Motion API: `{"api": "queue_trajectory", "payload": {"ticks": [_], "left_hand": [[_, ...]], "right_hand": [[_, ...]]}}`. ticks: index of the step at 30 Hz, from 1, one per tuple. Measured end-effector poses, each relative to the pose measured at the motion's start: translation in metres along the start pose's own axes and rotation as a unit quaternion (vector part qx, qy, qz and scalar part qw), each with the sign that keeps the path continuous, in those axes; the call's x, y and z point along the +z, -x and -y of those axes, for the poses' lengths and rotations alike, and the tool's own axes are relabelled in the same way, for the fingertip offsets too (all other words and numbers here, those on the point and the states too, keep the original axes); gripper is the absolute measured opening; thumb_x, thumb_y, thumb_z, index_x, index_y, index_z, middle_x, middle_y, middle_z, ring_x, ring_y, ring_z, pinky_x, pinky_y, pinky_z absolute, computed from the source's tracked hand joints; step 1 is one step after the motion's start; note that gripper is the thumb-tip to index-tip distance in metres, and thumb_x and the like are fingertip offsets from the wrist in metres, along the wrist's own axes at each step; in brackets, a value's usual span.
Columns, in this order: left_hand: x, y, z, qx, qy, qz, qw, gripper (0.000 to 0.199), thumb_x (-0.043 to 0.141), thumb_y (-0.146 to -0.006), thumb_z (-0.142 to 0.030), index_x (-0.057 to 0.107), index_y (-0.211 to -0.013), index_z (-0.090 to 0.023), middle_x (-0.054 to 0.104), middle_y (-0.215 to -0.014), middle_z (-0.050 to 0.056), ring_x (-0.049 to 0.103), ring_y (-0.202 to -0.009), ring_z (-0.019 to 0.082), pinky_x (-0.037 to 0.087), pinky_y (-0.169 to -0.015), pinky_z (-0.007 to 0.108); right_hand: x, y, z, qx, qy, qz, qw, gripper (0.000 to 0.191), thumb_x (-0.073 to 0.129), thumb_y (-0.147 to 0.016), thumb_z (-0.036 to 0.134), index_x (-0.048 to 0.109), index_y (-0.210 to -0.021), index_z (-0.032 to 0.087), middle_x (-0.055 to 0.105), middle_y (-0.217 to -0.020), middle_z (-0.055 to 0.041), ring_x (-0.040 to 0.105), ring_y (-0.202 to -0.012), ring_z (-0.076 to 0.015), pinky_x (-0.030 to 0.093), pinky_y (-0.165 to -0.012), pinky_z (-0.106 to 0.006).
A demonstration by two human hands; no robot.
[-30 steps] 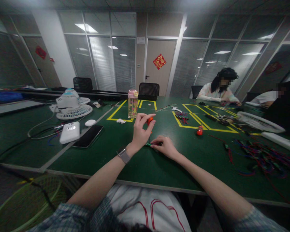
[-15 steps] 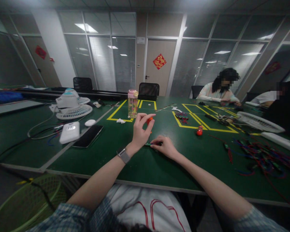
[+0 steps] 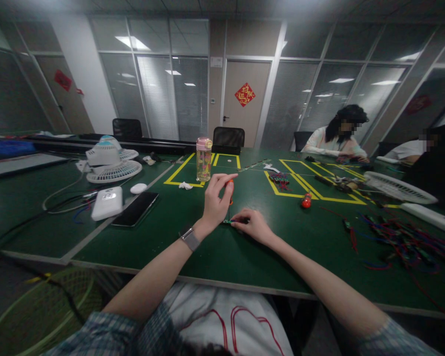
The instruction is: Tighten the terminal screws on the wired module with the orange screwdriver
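Upright over the green table stands a small screwdriver with an orange handle, its thin shaft pointing down at a small green circuit board. My left hand, with a watch on the wrist, is closed on the handle from the left side. My right hand rests low on the table with thumb and fingers pinched at the board's right edge. The board is tiny and partly hidden by my fingers.
A clear bottle with a pink lid stands beyond my hands. To the left lie a phone, a white power bank and a fan. At right are a red-orange object and wired boards. People sit far right.
The thumb and index finger of my left hand have drawn together around the orange handle. My right hand has stayed at the board.
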State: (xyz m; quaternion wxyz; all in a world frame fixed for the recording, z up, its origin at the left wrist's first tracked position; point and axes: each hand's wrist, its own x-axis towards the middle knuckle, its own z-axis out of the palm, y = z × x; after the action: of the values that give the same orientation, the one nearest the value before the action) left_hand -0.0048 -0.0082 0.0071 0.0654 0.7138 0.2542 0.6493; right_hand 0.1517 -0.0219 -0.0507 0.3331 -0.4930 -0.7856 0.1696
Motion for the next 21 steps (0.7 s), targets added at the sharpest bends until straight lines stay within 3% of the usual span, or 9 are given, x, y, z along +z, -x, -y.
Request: {"api": "queue_trajectory", "payload": {"ticks": [3,10,15,21], "left_hand": [[0.0007,-0.0001,0.0006,0.003,-0.023,-0.016,1.0,0.019,0.052,-0.09,-0.025,0.064,-0.104,-0.022,0.053,-0.092,0.003,0.053,-0.086,0.014,0.045,-0.081,0.029],[0.0008,-0.0004,0.0011,0.005,0.006,-0.003,1.0,0.026,0.039,-0.095,-0.02,0.06,-0.109,-0.02,0.059,-0.099,0.005,0.055,-0.095,0.015,0.044,-0.085,0.031],[0.0012,0.0,0.0017,0.002,-0.022,-0.009,1.0,0.02,0.051,-0.09,-0.024,0.063,-0.105,-0.021,0.053,-0.092,0.003,0.053,-0.085,0.014,0.045,-0.08,0.028],[0.0009,0.0001,0.0013,-0.004,0.001,-0.001,1.0,0.026,0.04,-0.094,-0.021,0.059,-0.111,-0.02,0.059,-0.099,0.005,0.055,-0.094,0.015,0.044,-0.085,0.03]], "right_hand": [[-0.0001,-0.0001,0.0,-0.001,0.001,0.0,1.0,0.012,0.068,-0.074,0.021,0.075,-0.083,0.018,0.067,-0.075,-0.0039,0.058,-0.068,-0.0146,0.044,-0.065,-0.025],[0.0007,0.0,0.0001,-0.002,0.002,0.0,1.0,0.012,0.068,-0.074,0.021,0.075,-0.083,0.018,0.067,-0.076,-0.0042,0.059,-0.068,-0.0146,0.044,-0.065,-0.025],[0.0,0.0003,0.0011,0.001,0.001,-0.002,1.0,0.012,0.068,-0.074,0.022,0.075,-0.082,0.017,0.067,-0.077,-0.0045,0.059,-0.069,-0.0146,0.045,-0.066,-0.025],[0.0003,0.0004,0.0002,0.002,0.002,-0.002,1.0,0.012,0.068,-0.074,0.022,0.075,-0.083,0.017,0.067,-0.077,-0.0044,0.059,-0.069,-0.0149,0.045,-0.067,-0.026]]}}
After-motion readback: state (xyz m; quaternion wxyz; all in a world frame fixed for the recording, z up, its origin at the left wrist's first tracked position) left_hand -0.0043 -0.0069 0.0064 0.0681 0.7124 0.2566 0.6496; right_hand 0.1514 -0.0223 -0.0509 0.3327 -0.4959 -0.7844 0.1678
